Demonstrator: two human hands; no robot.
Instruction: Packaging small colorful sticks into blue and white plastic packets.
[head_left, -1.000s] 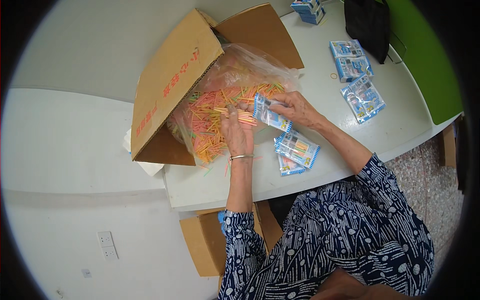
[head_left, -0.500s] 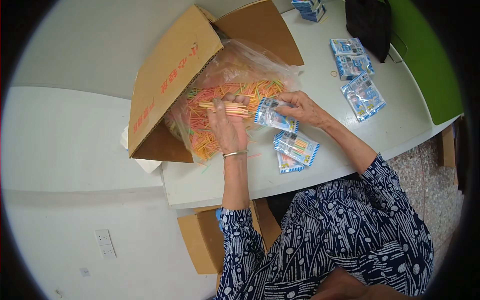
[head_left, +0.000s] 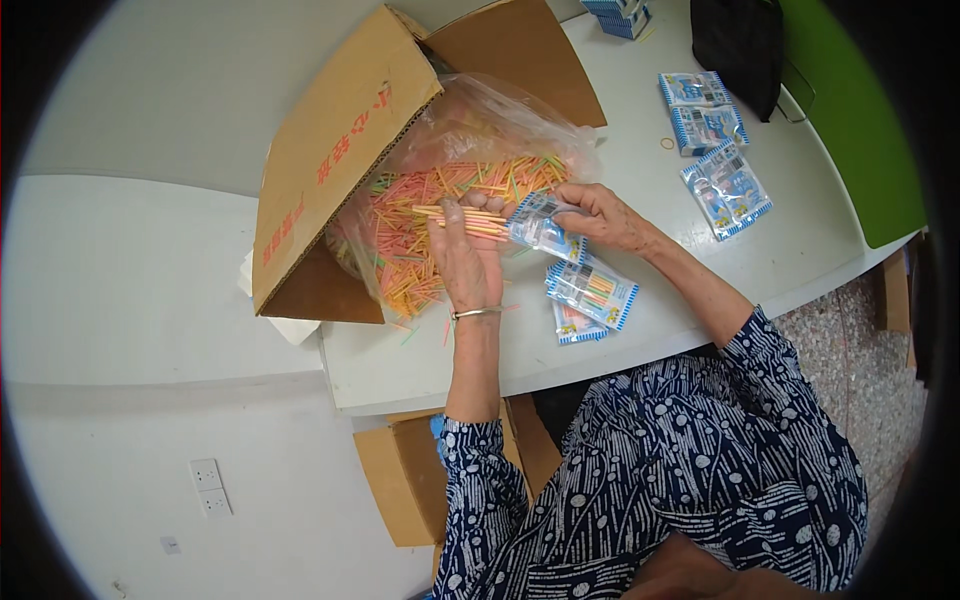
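My left hand (head_left: 466, 258) is closed round a bundle of thin coloured sticks (head_left: 480, 222), mostly pink, orange and yellow, held level. The bundle's right end meets the left edge of a blue-and-white plastic packet (head_left: 548, 232); whether the tips are inside it I cannot tell. The packet's right side is pinched in my right hand (head_left: 610, 218). Behind my left hand, many loose sticks (head_left: 408, 282) lie in a clear plastic bag (head_left: 490, 125), which spills out of a tipped cardboard box (head_left: 345, 165). Just below my right hand, a packet with sticks inside (head_left: 600, 292) overlaps another on the table.
More blue-and-white packets (head_left: 728, 192) lie at the right of the white table (head_left: 640, 370), beside a black bag (head_left: 738, 55). A small stack of packets (head_left: 618, 18) stands at the far edge. A rubber band (head_left: 667, 144) lies nearby. Below the table is another cardboard box (head_left: 400, 485).
My left hand has moved right with the bundle of sticks, bringing its end up to the packet. My right hand has stayed nearly in place, still pinching the packet.
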